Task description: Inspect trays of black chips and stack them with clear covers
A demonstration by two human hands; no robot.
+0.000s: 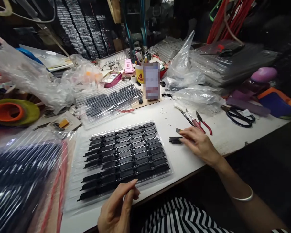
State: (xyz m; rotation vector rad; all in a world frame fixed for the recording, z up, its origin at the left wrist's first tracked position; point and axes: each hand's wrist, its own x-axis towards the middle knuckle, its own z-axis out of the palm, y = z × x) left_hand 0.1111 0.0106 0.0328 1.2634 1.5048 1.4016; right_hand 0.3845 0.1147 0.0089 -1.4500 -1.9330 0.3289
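Note:
My right hand [200, 146] is closed on a small blade [177, 130], whose grey tip sticks out past the fingers to the left. Just below that tip, a short black plastic part [175, 140] lies on the white table, its right end at my fingertips; whether they touch it I cannot tell. My left hand [118, 205] hovers at the near edge of a clear plastic tray [168, 173], fingers curled and thumb close to them, with nothing visible between. Rows of black parts [126, 155] fill most of the tray's grooves.
A second clear tray [87, 121] of black parts lies behind. At left is a stack of filled trays [26, 168]. Red-handled pliers [205, 123], a screwdriver [195, 121] and black-handled scissors [240, 117] lie to the right. A phone [152, 82] stands before a yellow mug [139, 72].

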